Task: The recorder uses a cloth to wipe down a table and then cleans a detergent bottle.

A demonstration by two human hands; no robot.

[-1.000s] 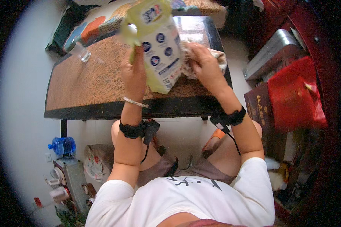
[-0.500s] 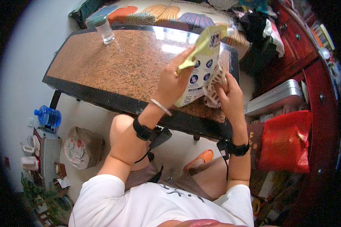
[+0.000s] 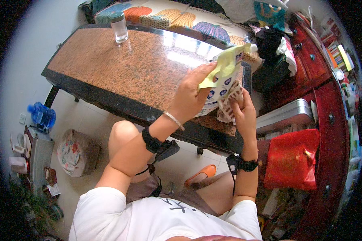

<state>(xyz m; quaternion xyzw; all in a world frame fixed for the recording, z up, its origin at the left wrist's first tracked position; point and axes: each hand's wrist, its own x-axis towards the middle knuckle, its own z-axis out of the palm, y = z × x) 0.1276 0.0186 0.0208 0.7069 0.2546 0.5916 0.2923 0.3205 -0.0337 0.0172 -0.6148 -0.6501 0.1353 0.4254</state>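
Note:
My left hand (image 3: 192, 91) is closed on a spouted pouch (image 3: 229, 62), pale yellow-green and white with round blue marks. The fingers go round its edge by the cut-out grip. Tilted above the right end of the table, the pouch has its white cap at the upper right. Against its lower right side, my right hand (image 3: 244, 111) pinches a crumpled brown-and-white striped cloth (image 3: 227, 105). Part of the pouch's lower end is hidden by the cloth and my left hand.
The brown speckled table (image 3: 120, 64) has a dark rim. A clear jar with a green lid (image 3: 119, 30) stands at its far left. To the right are a silver case (image 3: 285, 115), a red bag (image 3: 291, 160) and a dark red cabinet (image 3: 313, 76). A blue water bottle (image 3: 43, 115) stands at left.
The pouch has turned and tipped farther right, with its capped end lower. Both hands keep their holds, and the cloth stays against the pouch. The whole view has shifted slightly.

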